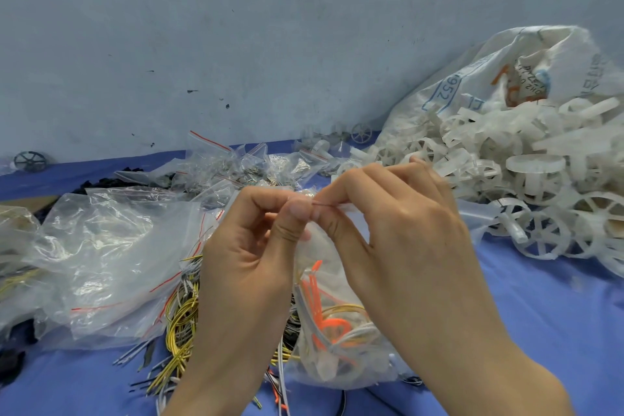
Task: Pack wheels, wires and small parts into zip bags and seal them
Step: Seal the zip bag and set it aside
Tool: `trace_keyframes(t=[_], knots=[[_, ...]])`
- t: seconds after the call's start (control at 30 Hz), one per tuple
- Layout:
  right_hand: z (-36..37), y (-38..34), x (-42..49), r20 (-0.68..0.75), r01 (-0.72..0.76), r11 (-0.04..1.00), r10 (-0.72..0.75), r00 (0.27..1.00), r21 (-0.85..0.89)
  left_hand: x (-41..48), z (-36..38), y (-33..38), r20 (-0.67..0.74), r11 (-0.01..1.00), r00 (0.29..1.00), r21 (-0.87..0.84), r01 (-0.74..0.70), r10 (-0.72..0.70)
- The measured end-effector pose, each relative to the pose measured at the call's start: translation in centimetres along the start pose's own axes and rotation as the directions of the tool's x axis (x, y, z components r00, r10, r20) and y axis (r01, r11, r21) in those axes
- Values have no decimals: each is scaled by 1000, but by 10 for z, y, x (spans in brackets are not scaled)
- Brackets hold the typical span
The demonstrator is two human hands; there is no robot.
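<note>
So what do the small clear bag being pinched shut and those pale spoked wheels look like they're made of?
Small clear zip bag: thin glossy plastic film; it crinkles and shows its contents. Pale spoked wheels: apparently moulded translucent plastic, milky and matte. Left hand and right hand pinch the bag's top.

Zip bag [324, 287] glossy clear plastic; wheels [526, 179] probably matt plastic.

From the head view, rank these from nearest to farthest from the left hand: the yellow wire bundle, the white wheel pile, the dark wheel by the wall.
From the left hand:
1. Yellow wire bundle, just below-left on the table.
2. White wheel pile, off to the right.
3. Dark wheel, far left against the wall.
</note>
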State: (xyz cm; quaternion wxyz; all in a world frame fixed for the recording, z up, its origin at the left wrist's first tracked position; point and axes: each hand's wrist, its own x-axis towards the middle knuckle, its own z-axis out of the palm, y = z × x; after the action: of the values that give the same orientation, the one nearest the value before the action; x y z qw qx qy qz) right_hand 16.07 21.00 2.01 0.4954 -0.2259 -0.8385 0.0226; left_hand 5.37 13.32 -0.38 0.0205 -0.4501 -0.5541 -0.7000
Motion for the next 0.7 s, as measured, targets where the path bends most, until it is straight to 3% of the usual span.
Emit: trace_keyframes(t=[0.7], knots=[[-5,39,3,33,-34,996,36,999,-77,6,-18,-28,-213,998,975,21,64,-58]])
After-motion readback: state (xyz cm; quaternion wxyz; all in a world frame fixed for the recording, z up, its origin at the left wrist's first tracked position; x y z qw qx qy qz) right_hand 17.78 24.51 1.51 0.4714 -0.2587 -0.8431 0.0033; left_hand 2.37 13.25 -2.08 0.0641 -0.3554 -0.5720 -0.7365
